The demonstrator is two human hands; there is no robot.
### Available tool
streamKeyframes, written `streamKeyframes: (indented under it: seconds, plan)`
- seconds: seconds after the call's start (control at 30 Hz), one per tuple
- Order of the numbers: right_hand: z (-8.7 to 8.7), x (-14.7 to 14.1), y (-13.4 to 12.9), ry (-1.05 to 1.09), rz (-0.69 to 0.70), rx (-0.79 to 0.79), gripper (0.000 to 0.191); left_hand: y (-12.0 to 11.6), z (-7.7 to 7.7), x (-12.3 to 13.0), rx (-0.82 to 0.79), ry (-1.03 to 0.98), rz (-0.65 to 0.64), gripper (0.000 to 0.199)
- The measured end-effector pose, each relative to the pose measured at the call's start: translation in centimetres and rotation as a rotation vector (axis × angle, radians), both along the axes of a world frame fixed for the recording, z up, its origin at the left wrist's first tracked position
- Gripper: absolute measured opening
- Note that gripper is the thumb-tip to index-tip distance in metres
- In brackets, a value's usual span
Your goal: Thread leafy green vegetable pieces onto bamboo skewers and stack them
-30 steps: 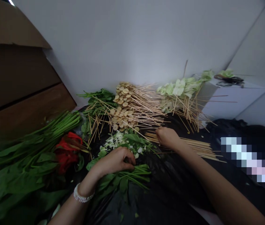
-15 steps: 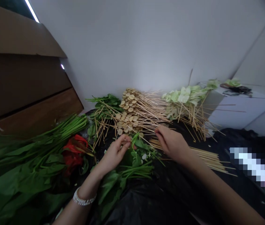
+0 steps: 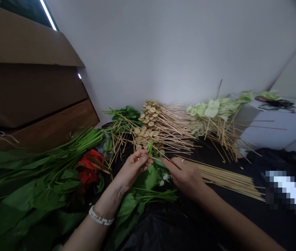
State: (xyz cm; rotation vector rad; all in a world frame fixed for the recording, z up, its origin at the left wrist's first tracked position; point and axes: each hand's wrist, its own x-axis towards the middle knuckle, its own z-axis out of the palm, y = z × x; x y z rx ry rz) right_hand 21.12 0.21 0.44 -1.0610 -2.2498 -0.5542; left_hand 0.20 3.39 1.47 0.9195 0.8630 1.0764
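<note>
While the left hand point(image 3: 132, 168) pinches greens point(image 3: 150, 148), seemingly for steadiness, the right hand point(image 3: 186, 173) grips a stick point(image 3: 155, 159) pointed at them.

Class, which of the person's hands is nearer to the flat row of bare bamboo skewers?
The right hand: it is at the left end of the bare bamboo skewers, partly hiding them. The left hand is farther off, to their left.

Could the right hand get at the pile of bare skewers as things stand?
Likely yes: the right hand is close to the bare skewers, and nothing visible covers their right half, though it seems to hold a thin stick.
</note>
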Motion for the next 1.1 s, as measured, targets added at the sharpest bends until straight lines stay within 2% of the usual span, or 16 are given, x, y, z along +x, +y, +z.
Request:
streamKeyframes:
  seconds: [0.17, 0.3, 0.4, 0.53, 0.73, 1.1]
  plan:
    - [-0.1, 0.2, 0.0, 0.082, -0.011, 0.001, 0.035, 0.8, -0.8, -0.1, 0.111, -0.013, 0.009, 0.044]
    - [0.0, 0.3, 0.1, 0.113, -0.045, -0.005, 0.035, 0.8, -1.3, -0.2, 0.127, 0.006, -0.077, 0.035]
    - [0.0, 0.2, 0.1, 0.094, -0.042, -0.011, 0.034, 0.4, -1.1, -0.1, 0.151, 0.031, -0.101, 0.032]
    - [-0.2, 0.1, 0.1, 0.066, -0.035, -0.022, 0.033, 0.0, -0.5, 0.2, 0.152, 0.015, -0.063, 0.05]
    - [-0.2, 0.0, 0.1, 0.126, 0.014, 0.046, 0.032, 0.4, -0.4, 0.2, 0.078, -0.039, 0.079, 0.036]
    - [-0.2, 0.0, 0.0, 0.155, 0.011, 0.053, 0.032, 0.6, -0.7, 0.1, 0.061, -0.093, 0.123, 0.031]
